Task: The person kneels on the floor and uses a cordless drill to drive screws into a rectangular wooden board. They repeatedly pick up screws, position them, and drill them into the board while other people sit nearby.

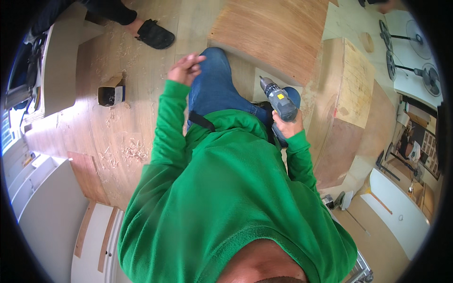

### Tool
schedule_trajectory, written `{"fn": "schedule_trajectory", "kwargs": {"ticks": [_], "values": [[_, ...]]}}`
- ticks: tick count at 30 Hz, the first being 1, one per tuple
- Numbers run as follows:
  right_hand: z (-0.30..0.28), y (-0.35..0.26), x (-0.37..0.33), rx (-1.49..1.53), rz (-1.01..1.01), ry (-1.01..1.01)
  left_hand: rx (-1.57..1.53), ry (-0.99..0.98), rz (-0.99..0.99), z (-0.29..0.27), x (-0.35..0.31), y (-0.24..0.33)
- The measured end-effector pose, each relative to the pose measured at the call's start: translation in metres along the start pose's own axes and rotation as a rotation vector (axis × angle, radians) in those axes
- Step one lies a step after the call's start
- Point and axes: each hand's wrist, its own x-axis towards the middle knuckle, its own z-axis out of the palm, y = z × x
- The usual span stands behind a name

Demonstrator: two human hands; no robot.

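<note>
My right hand (289, 126) is wrapped round the grip of a grey cordless drill (281, 103) with a yellow patch on its body. The drill is held over my right thigh, and its chuck points forward and a little left. My left hand (186, 69) is raised beside my left knee, its fingers curled in and close together. Whether something small sits between those fingers is too small to tell. Beyond my knees stands a large wooden panel or box (269, 33) with a reddish-brown grain.
A small open cardboard box (112, 93) with dark contents sits on the floor at left, among wood shavings (134, 150). A long wooden box (337, 108) stands at my right. Another person's black shoe (155, 35) is at far left. Standing fans (429, 78) are at far right.
</note>
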Motion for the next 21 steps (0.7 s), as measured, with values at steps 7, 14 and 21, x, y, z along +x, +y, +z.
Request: {"fn": "schedule_trajectory", "kwargs": {"ticks": [7,14,21], "values": [[0.01,-0.032,-0.002,0.156,-0.065,0.059,0.055,0.057,-0.312,0.133,0.025,-0.075],[0.01,-0.035,0.016,0.13,-0.05,-0.036,-0.191,0.058,-0.369,0.138,0.027,-0.102],[0.013,-0.039,0.022,0.094,-0.096,-0.041,-0.269,0.054,-0.406,0.133,0.03,-0.1]]}}
